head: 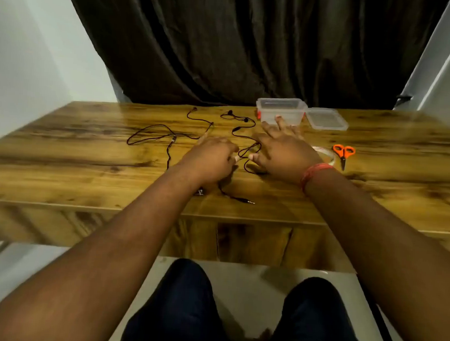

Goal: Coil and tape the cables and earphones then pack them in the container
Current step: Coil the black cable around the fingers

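Thin dark earphone cables lie tangled on the wooden table [61, 165]. One earphone cable [243, 130] runs from its earbuds at the back down to a jack plug [248, 201] near the front edge. A second cable [152, 135] loops at the left. My left hand [211, 156] pinches the first cable at its fingertips. My right hand [283, 150] hovers with fingers spread just right of that cable, its thumb near the left fingertips. The clear container [281, 110] stands open at the back, its lid [327, 119] beside it on the right.
Orange-handled scissors [343, 154] lie right of my right hand. A roll of clear tape [325, 154] is partly hidden behind my right wrist. A dark curtain hangs behind the table. A small dark object shows under my left wrist.
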